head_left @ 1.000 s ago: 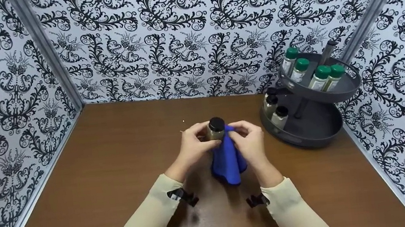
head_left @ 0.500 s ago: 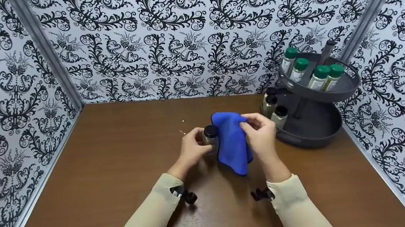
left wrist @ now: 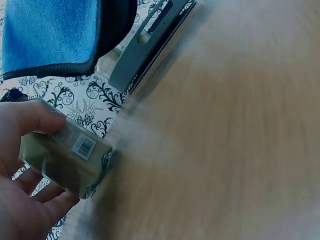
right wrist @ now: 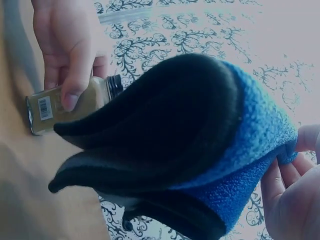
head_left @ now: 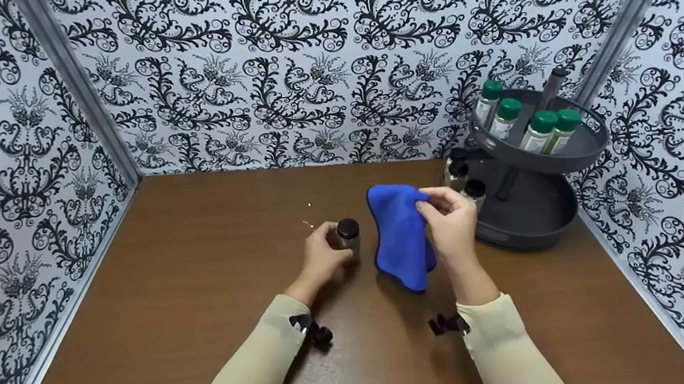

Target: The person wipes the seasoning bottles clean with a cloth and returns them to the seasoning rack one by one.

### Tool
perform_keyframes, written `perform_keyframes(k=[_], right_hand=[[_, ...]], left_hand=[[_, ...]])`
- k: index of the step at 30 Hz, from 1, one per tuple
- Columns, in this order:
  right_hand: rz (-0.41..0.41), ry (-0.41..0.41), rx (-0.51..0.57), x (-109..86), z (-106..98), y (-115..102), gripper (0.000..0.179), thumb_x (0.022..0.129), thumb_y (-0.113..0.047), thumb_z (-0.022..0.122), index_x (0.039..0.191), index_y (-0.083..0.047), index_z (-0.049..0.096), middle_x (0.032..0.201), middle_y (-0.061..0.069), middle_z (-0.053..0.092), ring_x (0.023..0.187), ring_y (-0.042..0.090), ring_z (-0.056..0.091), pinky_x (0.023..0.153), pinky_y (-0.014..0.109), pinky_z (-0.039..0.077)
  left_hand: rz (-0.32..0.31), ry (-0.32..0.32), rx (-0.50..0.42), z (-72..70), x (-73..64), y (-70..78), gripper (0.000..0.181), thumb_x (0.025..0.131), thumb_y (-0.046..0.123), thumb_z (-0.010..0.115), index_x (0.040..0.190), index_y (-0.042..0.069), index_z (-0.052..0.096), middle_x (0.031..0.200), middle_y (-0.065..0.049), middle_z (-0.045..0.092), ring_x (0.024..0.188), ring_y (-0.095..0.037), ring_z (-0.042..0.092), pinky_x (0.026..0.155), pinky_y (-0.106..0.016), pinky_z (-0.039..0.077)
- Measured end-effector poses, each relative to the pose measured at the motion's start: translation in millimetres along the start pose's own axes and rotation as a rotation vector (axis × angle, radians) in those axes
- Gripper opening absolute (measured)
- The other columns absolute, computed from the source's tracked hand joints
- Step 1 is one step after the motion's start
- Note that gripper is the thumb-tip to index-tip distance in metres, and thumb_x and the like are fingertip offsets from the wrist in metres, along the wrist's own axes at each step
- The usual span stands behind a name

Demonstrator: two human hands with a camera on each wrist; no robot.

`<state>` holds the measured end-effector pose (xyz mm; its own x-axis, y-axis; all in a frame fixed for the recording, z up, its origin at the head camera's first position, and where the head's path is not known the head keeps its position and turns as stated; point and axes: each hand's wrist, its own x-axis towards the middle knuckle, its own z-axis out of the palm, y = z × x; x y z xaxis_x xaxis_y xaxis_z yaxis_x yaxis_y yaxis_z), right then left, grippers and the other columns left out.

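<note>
My left hand (head_left: 323,254) grips a spice jar (head_left: 348,232) with a black cap, thumb on one side and fingers on the other. In the left wrist view the jar (left wrist: 70,157) shows tan contents and a small barcode label, its base close over the table. A blue cloth (head_left: 399,237) with a dark edge hangs from my right hand (head_left: 453,221), pinched between thumb and fingertips. The right wrist view shows the cloth (right wrist: 260,135) folded loosely, its dark underside facing the camera. Cloth and jar are apart in the head view.
A grey two-tier round rack (head_left: 526,223) stands at the right. Several green-capped jars (head_left: 542,131) sit on its upper tier; black-capped jars (head_left: 457,173) are on the lower one, partly behind my right hand. Patterned walls (head_left: 303,62) enclose the brown table (head_left: 209,263). Tiny light specks (head_left: 308,224) lie beyond my left hand.
The cloth has come away from the jar and moved right with my right hand, spreading out as it hangs. My left hand has moved the jar slightly left and lower.
</note>
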<state>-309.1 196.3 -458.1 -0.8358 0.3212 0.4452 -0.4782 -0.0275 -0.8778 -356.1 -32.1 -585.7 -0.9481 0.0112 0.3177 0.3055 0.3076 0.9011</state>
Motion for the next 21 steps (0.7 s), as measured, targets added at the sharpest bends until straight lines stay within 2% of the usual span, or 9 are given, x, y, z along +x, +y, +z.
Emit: perform_keyframes(k=[7, 11, 15, 18, 21], right_hand=[[0.011, -0.012, -0.015, -0.3, -1, 0, 0.019, 0.081, 0.018, 0.071, 0.100, 0.021, 0.072, 0.078, -0.007, 0.076, 0.072, 0.004, 0.069, 0.067, 0.016, 0.056], [0.013, -0.014, 0.002, 0.9, -2, -1, 0.019, 0.081, 0.019, 0.071, 0.100, 0.020, 0.072, 0.078, -0.006, 0.076, 0.072, 0.004, 0.070, 0.068, 0.016, 0.056], [0.014, -0.020, 0.011, 1.1, -2, -2, 0.018, 0.081, 0.018, 0.071, 0.099, 0.020, 0.072, 0.078, -0.007, 0.076, 0.071, 0.005, 0.069, 0.068, 0.016, 0.056], [0.018, -0.032, 0.019, 0.6, -1, -2, 0.019, 0.082, 0.018, 0.070, 0.100, 0.021, 0.071, 0.078, -0.007, 0.076, 0.070, 0.005, 0.068, 0.066, 0.017, 0.055], [0.022, -0.041, 0.037, 0.1, 0, -3, 0.019, 0.081, 0.018, 0.069, 0.100, 0.021, 0.071, 0.078, -0.005, 0.076, 0.071, 0.006, 0.069, 0.065, 0.018, 0.055]], left_hand=[[0.017, -0.031, 0.008, 1.3, -0.9, -2.8, 0.047, 0.068, -0.001, 0.080, 0.115, 0.003, 0.072, 0.104, -0.011, 0.075, 0.096, -0.021, 0.066, 0.088, -0.033, 0.053], [0.022, -0.086, 0.036, -2.7, 2.7, -5.8, 0.053, 0.072, 0.004, 0.085, 0.123, 0.008, 0.070, 0.111, -0.009, 0.075, 0.102, -0.022, 0.067, 0.093, -0.035, 0.055], [0.043, -0.197, -0.032, -10.5, 10.7, -9.3, 0.071, 0.073, 0.003, 0.085, 0.140, 0.011, 0.063, 0.125, -0.011, 0.072, 0.111, -0.023, 0.067, 0.098, -0.034, 0.055], [0.077, -0.306, -0.135, -15.3, 19.1, -14.1, 0.079, 0.075, -0.006, 0.071, 0.151, 0.009, 0.055, 0.138, -0.018, 0.066, 0.115, -0.021, 0.062, 0.091, -0.028, 0.052], [0.101, -0.422, -0.248, -15.8, 27.0, -21.2, 0.083, 0.073, -0.013, 0.055, 0.154, 0.001, 0.050, 0.146, -0.027, 0.059, 0.115, -0.018, 0.058, 0.087, -0.024, 0.048]])
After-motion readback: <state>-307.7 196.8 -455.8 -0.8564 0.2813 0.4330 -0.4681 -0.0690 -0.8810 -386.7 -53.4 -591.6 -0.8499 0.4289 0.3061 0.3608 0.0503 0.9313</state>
